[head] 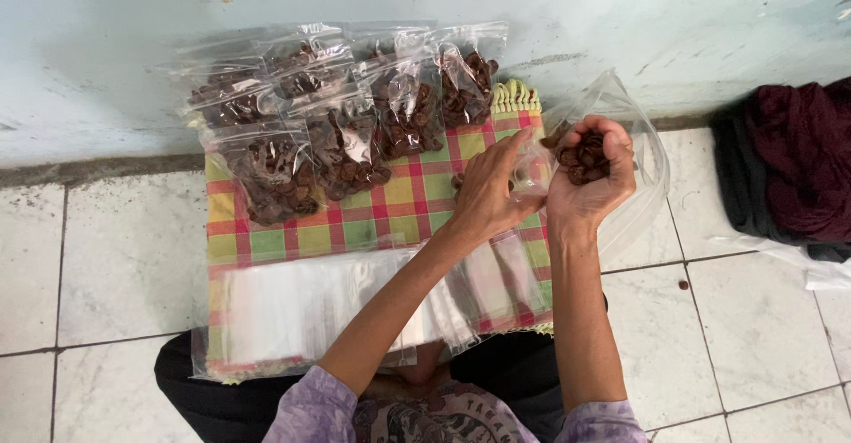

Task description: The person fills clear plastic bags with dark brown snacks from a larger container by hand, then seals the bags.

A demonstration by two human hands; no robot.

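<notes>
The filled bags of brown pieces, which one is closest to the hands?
The upright filled bag at the right end of the back row. It stands just above the left hand, beside the cloth's green fringe; the others lie further left.

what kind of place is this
Probably a home floor used for hand-packing snacks: white floor tiles against a pale wall, a checked cloth spread as a work mat, and filled bags lined up on it.
</notes>
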